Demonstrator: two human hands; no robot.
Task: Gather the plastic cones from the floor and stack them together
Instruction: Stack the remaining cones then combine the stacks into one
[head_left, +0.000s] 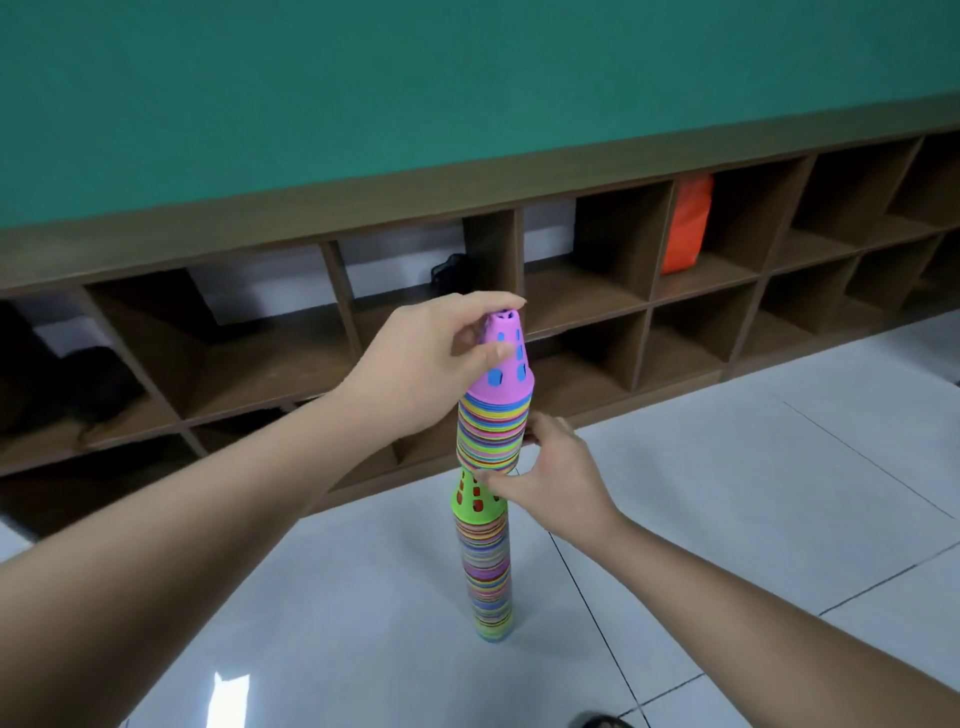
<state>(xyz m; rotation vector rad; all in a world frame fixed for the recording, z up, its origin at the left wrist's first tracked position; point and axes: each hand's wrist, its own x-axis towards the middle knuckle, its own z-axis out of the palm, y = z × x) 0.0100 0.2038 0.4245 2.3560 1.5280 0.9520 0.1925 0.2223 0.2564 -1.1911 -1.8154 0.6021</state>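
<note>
A tall stack of many-coloured plastic cones (488, 577) stands upright on the white tiled floor, topped by a green cone (474, 500). Over its tip sits a second, shorter stack (492, 434) capped with a pink cone (506, 358). My left hand (431, 364) pinches the pink cone's top from the left. My right hand (550, 473) grips the lower rim of the upper stack from the right, with its thumb just above the green cone.
A low brown wooden cubby shelf (519, 249) runs along the green wall behind the stacks. An orange bag (685, 223) sits in one upper cubby, dark items in others at left. A shoe tip (602, 721) shows at the bottom edge.
</note>
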